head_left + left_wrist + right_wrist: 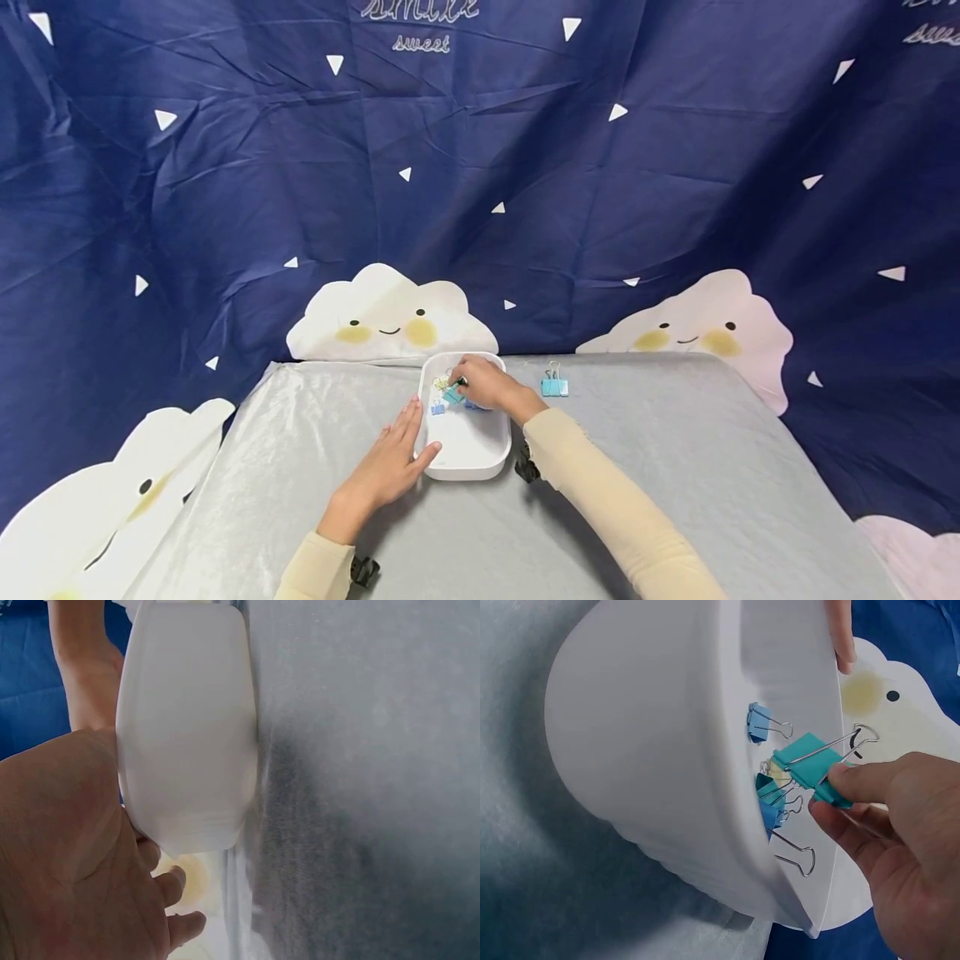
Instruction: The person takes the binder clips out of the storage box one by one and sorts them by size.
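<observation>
"Right hand (907, 840), quick: what's the grip?"

"Clamped on a teal binder clip (808, 759). Thumb and fingertips pinch one end of its body; wire handles stick out free. Small pinch, probably so the fingers fit among the other clips."

"Where's that clip?"

"Over the inside of the white plastic bin (465, 450), toward the far end. Whether it touches the others, can't tell; wires overlap in the right wrist view."

"Others being?"

"Small light-blue binder clip (758, 724), a yellow one (779, 774) mostly hidden, a darker blue one (770, 816). All bunched at the far end, near half bare. Looks like loose placing, not sorting."

"Left hand (386, 462)?"

"No pinch. Fingers apart and straight along the bin's left side, thumb at the rim. Reads as bracing: a light bin on smooth grey cloth (675, 475) could slide when the other hand works inside it."

"Anything outside?"

"One turquoise binder clip (555, 387) on the cloth, right of the bin and apart from it, handles pointing away from the person. Standing or lying, can't tell. Handy spot for the right hand, I'd say."
</observation>
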